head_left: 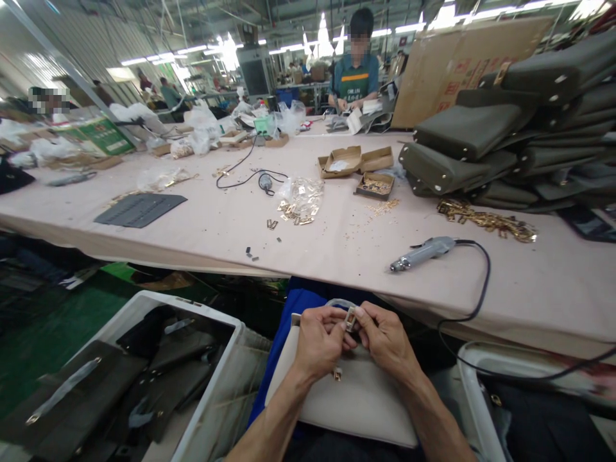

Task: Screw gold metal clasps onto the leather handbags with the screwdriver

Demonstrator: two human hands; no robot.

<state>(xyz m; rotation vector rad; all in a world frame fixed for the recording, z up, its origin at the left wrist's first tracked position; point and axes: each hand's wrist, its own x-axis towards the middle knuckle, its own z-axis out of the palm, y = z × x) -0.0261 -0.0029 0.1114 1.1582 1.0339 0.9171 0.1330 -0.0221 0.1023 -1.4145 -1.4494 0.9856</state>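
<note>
A cream handbag [353, 401] lies on my lap over blue cloth [272, 359]. Above its top edge, my left hand [320, 340] and my right hand [385, 330] pinch a small rectangular metal frame [351, 318] between thumbs and fingers. The frame looks gold-edged and stands tilted. Behind the fingers curves a handle [341, 302] in clear plastic wrap. A small gold clasp piece [337, 374] shows on the front of the bag, below my fingers. My fingers hide part of the frame and whatever lies beneath it.
On the table [308, 247] lie an electric screwdriver [421, 253] with its cord, a bag of gold frames [303, 199], a box of small parts [375, 185] and gold hardware [486, 220]. Dark bags [471, 131] are stacked right. Bins [221, 359] flank me. A co-worker [356, 70] stands across.
</note>
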